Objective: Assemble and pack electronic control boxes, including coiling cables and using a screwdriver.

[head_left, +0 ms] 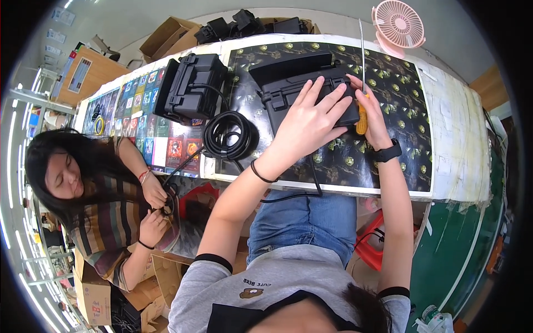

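A black plastic case with latches lies on the table in front of me, its flap raised along the far side. Across its top rests my left hand, fingers spread and pressing on the surface. At the case's right end, my right hand is closed around a screwdriver with a yellow handle. The long metal shaft points away from me, and the fingertips are close to the case. A black cable hangs over the near table edge below the case.
Left of the case stand another black case and a coiled black cable. A pink fan occupies the far right corner. Cardboard boxes with black cases are beyond the table. At my left, a co-worker handles a cable.
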### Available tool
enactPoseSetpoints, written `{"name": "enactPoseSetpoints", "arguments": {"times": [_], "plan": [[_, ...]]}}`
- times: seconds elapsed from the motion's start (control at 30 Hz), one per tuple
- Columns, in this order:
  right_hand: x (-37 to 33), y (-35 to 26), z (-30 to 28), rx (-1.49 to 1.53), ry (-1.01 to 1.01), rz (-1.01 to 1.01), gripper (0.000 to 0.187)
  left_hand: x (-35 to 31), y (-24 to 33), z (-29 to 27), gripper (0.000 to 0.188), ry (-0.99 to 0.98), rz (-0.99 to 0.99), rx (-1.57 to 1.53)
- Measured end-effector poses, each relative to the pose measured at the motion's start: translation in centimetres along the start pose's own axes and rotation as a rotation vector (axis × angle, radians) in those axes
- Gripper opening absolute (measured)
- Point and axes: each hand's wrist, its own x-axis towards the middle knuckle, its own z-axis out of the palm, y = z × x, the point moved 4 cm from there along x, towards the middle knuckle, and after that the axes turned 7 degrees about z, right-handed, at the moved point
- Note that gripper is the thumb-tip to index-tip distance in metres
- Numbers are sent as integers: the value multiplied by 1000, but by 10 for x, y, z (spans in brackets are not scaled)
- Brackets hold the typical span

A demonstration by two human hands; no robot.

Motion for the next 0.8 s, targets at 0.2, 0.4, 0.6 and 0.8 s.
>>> {"name": "enactPoseSetpoints", "arguments": {"times": [0.2,0.4,0.6,0.8], "plan": [[2,4,0,28,-39,-15,42,-27,9,-32,25,423,-140,-114],[0,-1,1,-41,2,20,48,-91,-19,-23,50,439,-665,-72],[3,-2,-6,50,83,41,51,-100,-22,-1,52,558,-836,-663],[1,0,-4,47,74,64,50,-109,-18,-4,51,587,-757,-840]]}}
